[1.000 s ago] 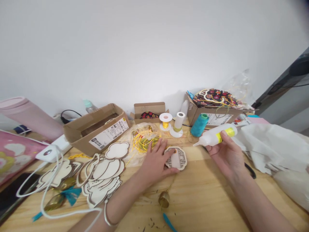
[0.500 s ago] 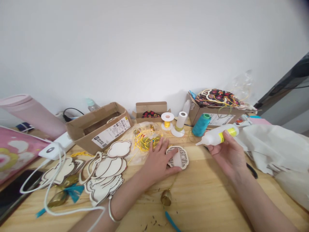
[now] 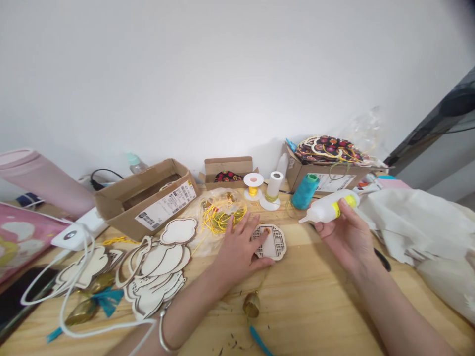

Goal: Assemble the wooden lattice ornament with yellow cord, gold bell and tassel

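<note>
My left hand (image 3: 241, 247) lies with fingers spread on the table, its index finger and thumb resting on a wooden plaque (image 3: 276, 240) with cut-out lattice sides. In my right hand (image 3: 345, 237) is a white squeeze bottle (image 3: 324, 208) with a yellow label. The bottle is tilted, its thin nozzle pointing left and slightly down, above and to the right of the plaque and apart from it. Below the plaque, a small brass bell (image 3: 252, 303) on a thin cord lies on the wood, with a teal strip (image 3: 260, 340) beneath it.
Left of my arm are stacked pale wooden cloud shapes (image 3: 159, 267) and a white cable (image 3: 70, 296). Yellow cord (image 3: 222, 215) lies behind my left hand. Spools, a teal thread cone (image 3: 305, 192) and cardboard boxes (image 3: 148, 198) line the wall. White cloth (image 3: 404, 217) is at right.
The whole view has shifted slightly. My left hand stays on the plaque, and my right hand still holds the squeeze bottle in nearly the same pose.
</note>
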`<action>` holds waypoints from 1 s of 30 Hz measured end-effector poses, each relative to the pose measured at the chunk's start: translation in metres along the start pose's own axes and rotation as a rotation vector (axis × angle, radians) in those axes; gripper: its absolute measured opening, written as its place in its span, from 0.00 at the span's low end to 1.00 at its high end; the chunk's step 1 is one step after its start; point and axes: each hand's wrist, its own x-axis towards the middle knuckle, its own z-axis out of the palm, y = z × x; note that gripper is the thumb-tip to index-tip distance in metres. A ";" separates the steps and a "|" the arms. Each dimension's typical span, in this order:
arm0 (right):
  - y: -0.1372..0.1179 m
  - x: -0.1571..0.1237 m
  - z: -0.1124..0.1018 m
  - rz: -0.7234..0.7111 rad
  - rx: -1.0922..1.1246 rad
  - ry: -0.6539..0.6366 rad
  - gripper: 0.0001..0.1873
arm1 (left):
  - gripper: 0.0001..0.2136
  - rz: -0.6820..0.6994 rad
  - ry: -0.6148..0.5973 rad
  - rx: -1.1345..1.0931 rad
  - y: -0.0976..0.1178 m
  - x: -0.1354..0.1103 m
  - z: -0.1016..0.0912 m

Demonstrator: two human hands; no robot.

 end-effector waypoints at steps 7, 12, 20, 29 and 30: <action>0.003 0.001 -0.002 0.014 -0.004 -0.025 0.05 | 0.27 -0.008 0.002 0.000 0.002 0.000 0.004; 0.003 0.001 -0.002 0.047 0.020 -0.060 0.05 | 0.27 -0.038 -0.046 -0.002 0.004 0.000 0.004; 0.001 0.001 0.000 0.108 0.071 0.033 0.05 | 0.26 -0.039 -0.029 -0.004 0.004 -0.001 0.004; 0.000 0.001 0.002 0.121 0.073 0.082 0.05 | 0.25 -0.036 -0.034 -0.026 0.003 -0.001 0.004; 0.000 0.001 0.002 0.124 0.079 0.103 0.05 | 0.25 -0.039 -0.030 -0.027 0.003 0.000 0.005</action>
